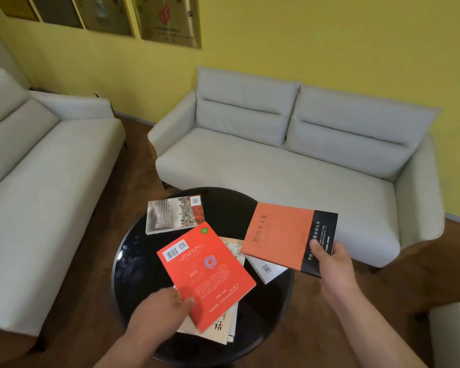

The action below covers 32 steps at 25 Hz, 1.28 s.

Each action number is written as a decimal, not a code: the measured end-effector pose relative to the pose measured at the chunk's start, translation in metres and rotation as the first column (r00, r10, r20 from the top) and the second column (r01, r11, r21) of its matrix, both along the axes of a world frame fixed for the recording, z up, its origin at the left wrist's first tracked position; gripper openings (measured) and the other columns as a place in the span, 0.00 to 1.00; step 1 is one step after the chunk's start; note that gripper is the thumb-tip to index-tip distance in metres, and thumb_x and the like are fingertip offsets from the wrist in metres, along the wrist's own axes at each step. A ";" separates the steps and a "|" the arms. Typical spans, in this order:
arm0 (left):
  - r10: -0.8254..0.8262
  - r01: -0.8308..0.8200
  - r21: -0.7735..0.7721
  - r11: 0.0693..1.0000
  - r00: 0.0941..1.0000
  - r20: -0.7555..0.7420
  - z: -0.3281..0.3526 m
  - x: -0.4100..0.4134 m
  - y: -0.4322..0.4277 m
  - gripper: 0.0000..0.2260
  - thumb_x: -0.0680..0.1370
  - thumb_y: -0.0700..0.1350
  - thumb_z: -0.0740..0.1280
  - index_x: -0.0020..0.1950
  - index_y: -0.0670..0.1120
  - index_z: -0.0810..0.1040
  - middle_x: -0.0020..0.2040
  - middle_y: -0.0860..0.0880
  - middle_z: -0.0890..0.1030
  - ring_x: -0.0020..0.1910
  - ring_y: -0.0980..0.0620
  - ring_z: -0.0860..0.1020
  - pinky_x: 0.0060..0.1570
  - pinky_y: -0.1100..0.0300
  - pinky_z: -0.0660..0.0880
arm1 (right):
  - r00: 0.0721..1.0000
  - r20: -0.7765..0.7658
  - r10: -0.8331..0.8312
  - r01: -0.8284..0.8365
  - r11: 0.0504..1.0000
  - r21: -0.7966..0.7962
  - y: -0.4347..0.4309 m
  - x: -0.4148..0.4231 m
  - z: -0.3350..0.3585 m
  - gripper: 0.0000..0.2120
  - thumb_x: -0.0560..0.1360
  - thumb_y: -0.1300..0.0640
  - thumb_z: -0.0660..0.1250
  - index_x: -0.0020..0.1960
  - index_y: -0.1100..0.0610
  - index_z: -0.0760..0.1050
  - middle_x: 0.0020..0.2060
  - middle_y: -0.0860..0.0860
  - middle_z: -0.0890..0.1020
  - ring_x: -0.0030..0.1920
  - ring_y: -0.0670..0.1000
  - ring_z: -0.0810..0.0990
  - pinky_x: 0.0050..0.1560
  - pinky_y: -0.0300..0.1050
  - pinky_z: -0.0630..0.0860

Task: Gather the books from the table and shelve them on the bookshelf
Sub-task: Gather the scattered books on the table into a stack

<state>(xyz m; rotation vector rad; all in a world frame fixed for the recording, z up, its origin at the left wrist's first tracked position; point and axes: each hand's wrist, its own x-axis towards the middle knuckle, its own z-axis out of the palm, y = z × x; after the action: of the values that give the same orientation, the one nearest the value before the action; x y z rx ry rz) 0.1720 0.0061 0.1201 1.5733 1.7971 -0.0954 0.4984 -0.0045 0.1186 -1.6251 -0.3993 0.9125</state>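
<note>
The red book slanted from far left to near right over the round black tabletop, barcode side up, its near corner pinched by the left hand. The right hand gripped the orange book by its black band, thumb on top. It was held crosswise above the tabletop's right edge, titled 鲁迅杂文集.

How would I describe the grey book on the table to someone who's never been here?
Start at the round black table in front of the two-seat sofa. At its far left edge lies the grey book, flat, beyond the pile. Only its cover is smoky grey with a red corner.
</note>
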 end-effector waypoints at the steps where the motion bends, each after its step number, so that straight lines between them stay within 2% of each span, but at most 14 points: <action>1: -0.060 0.075 0.145 0.987 0.993 -0.101 0.002 -0.003 0.007 0.09 0.78 0.57 0.66 0.47 0.53 0.75 0.45 0.55 0.81 0.41 0.58 0.79 0.40 0.62 0.75 | 1.000 0.005 0.010 -0.010 1.000 0.003 -0.004 -0.001 0.002 0.03 0.80 0.61 0.69 0.49 0.55 0.76 0.51 0.60 0.85 0.47 0.58 0.84 0.51 0.53 0.81; 3: -0.111 0.135 0.369 0.920 0.990 -0.085 -0.003 -0.011 0.033 0.18 0.75 0.56 0.71 0.62 0.53 0.74 0.59 0.53 0.79 0.57 0.54 0.78 0.56 0.55 0.77 | 0.999 0.020 0.030 -0.030 1.000 0.001 -0.013 -0.001 0.004 0.02 0.80 0.60 0.68 0.51 0.55 0.76 0.49 0.56 0.85 0.45 0.54 0.84 0.43 0.47 0.78; 5: -0.330 0.337 0.343 0.877 0.940 -0.080 -0.006 -0.015 0.069 0.36 0.73 0.54 0.74 0.77 0.55 0.63 0.77 0.50 0.68 0.76 0.48 0.65 0.73 0.45 0.66 | 0.998 0.029 0.048 -0.047 0.999 -0.008 -0.022 -0.002 0.006 0.04 0.80 0.59 0.68 0.55 0.56 0.76 0.49 0.54 0.85 0.46 0.53 0.84 0.41 0.46 0.77; 7: -0.598 0.641 0.191 0.744 0.765 -0.237 -0.003 0.001 0.104 0.46 0.72 0.55 0.74 0.82 0.56 0.49 0.83 0.50 0.51 0.82 0.47 0.49 0.78 0.44 0.55 | 0.999 0.025 0.036 -0.036 0.999 -0.011 -0.031 -0.001 0.008 0.06 0.81 0.59 0.68 0.57 0.57 0.76 0.50 0.55 0.85 0.47 0.54 0.85 0.43 0.47 0.79; 9: -0.758 0.825 0.050 0.563 0.539 -0.368 0.002 0.029 0.128 0.51 0.69 0.54 0.75 0.82 0.55 0.45 0.83 0.50 0.45 0.82 0.47 0.44 0.79 0.44 0.53 | 1.000 0.022 0.020 -0.020 1.000 -0.015 -0.040 0.000 0.011 0.06 0.81 0.59 0.67 0.58 0.58 0.76 0.50 0.55 0.85 0.48 0.54 0.85 0.44 0.47 0.79; 12: -0.844 0.892 -0.180 0.414 0.302 -0.443 0.006 0.067 0.144 0.53 0.65 0.51 0.80 0.81 0.56 0.51 0.82 0.50 0.56 0.81 0.44 0.51 0.77 0.39 0.57 | 1.000 0.005 0.010 -0.009 1.000 -0.027 -0.047 0.003 0.015 0.08 0.81 0.59 0.67 0.59 0.59 0.75 0.51 0.57 0.85 0.50 0.57 0.85 0.50 0.53 0.82; 15: -0.830 0.906 -0.166 0.389 0.267 -0.490 0.005 0.080 0.149 0.43 0.61 0.53 0.83 0.71 0.55 0.66 0.67 0.50 0.74 0.66 0.45 0.73 0.66 0.43 0.71 | 0.999 -0.025 -0.032 0.031 0.999 -0.042 -0.050 0.005 0.016 0.03 0.80 0.59 0.67 0.53 0.55 0.76 0.53 0.59 0.85 0.54 0.61 0.84 0.61 0.63 0.79; 17: -0.796 0.924 -0.128 0.360 0.233 -0.558 0.010 0.079 0.149 0.39 0.61 0.58 0.81 0.67 0.54 0.69 0.62 0.52 0.75 0.61 0.48 0.75 0.67 0.46 0.69 | 0.997 -0.046 -0.055 0.053 0.998 -0.038 -0.052 0.007 0.016 0.02 0.80 0.59 0.67 0.52 0.53 0.76 0.53 0.58 0.85 0.55 0.61 0.84 0.63 0.65 0.77; 20: -0.730 0.906 -0.018 0.422 0.329 -0.599 0.020 0.063 0.148 0.32 0.67 0.66 0.74 0.66 0.54 0.72 0.59 0.52 0.76 0.59 0.50 0.75 0.63 0.52 0.71 | 0.994 -0.081 -0.079 0.077 0.997 -0.032 -0.055 0.011 0.017 0.04 0.81 0.56 0.67 0.55 0.53 0.77 0.54 0.57 0.85 0.56 0.60 0.84 0.65 0.66 0.76; 24: -0.643 0.719 -0.026 0.695 0.605 -0.469 0.036 0.026 0.137 0.17 0.76 0.64 0.65 0.56 0.53 0.74 0.55 0.53 0.80 0.48 0.54 0.75 0.51 0.57 0.73 | 0.974 -0.182 -0.137 0.131 0.990 -0.044 -0.054 0.012 0.019 0.02 0.82 0.56 0.66 0.53 0.51 0.76 0.54 0.58 0.85 0.57 0.61 0.84 0.65 0.65 0.76; 26: -0.531 0.554 -0.003 0.833 0.797 -0.287 0.034 0.004 0.124 0.14 0.79 0.61 0.63 0.54 0.53 0.74 0.52 0.54 0.79 0.49 0.55 0.76 0.51 0.56 0.73 | 0.974 -0.190 -0.126 0.120 0.992 -0.040 -0.050 0.006 0.019 0.01 0.81 0.56 0.66 0.52 0.51 0.76 0.54 0.58 0.85 0.57 0.61 0.84 0.65 0.65 0.76; 28: -0.256 0.254 0.051 0.966 0.966 0.039 0.015 -0.018 0.107 0.15 0.81 0.57 0.63 0.52 0.46 0.78 0.48 0.52 0.83 0.46 0.52 0.82 0.51 0.53 0.77 | 0.976 -0.190 -0.111 0.110 0.994 -0.019 -0.047 -0.003 0.019 0.02 0.81 0.58 0.66 0.52 0.52 0.77 0.54 0.58 0.85 0.56 0.60 0.84 0.65 0.65 0.76; 30: 0.062 -0.057 -0.024 0.998 0.950 0.306 -0.009 -0.029 0.079 0.16 0.82 0.53 0.62 0.52 0.42 0.80 0.46 0.46 0.87 0.44 0.46 0.85 0.55 0.45 0.80 | 0.967 -0.224 -0.117 0.120 0.993 0.000 -0.043 -0.011 0.019 0.04 0.81 0.60 0.65 0.52 0.53 0.77 0.55 0.58 0.85 0.56 0.60 0.84 0.64 0.63 0.77; 32: 0.200 -0.182 -0.086 0.980 0.911 0.361 -0.028 -0.030 0.052 0.15 0.83 0.52 0.61 0.54 0.41 0.78 0.49 0.43 0.86 0.47 0.43 0.85 0.56 0.41 0.79 | 0.944 -0.310 -0.115 0.123 0.992 0.006 -0.040 -0.017 0.021 0.06 0.80 0.63 0.64 0.53 0.55 0.77 0.55 0.58 0.85 0.52 0.58 0.84 0.57 0.57 0.80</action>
<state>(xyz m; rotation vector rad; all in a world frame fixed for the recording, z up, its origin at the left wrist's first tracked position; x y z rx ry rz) 0.1422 0.0582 0.0920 1.2715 1.6233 0.2327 0.4816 -0.0446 0.1392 -1.4360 -0.0929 1.0450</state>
